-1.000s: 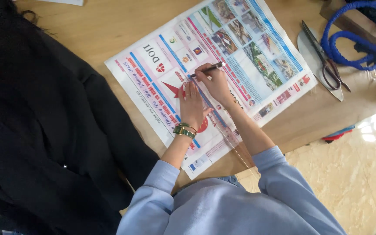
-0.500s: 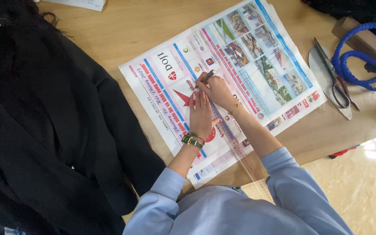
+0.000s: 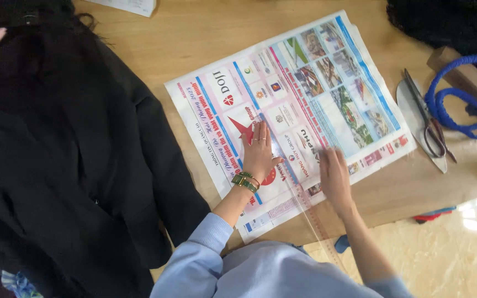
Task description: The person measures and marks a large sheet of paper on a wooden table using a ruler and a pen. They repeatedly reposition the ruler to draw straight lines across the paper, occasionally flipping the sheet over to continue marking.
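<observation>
Your wooden table [image 3: 205, 38] fills the view, and the biggest thing on it is the black garment [image 3: 67, 165], spread over the whole left side and hanging past the near edge. Next to it lies the open newspaper sheet [image 3: 327, 88], turned at an angle, its lower corner reaching over the table's near edge. To the right of the sheet you have a coil of blue cord [image 3: 459, 110] resting on a wooden block [image 3: 459, 72], and just beside it a pair of scissors [image 3: 429, 124] lying on a pale curved template [image 3: 412, 118].

A clear ruler [image 3: 310, 212] runs diagonally across the lower part of the sheet and out past the table edge towards you. Your left hand [image 3: 259, 154] is flat, fingers spread, pressing on the sheet right at the ruler's upper end; a green watch [image 3: 244, 182] sits on that wrist. Your right hand [image 3: 335, 176] lies palm down on the sheet's lower edge, just right of the ruler, open and gripping nothing. The two hands are near each other but apart, the ruler between them.
</observation>
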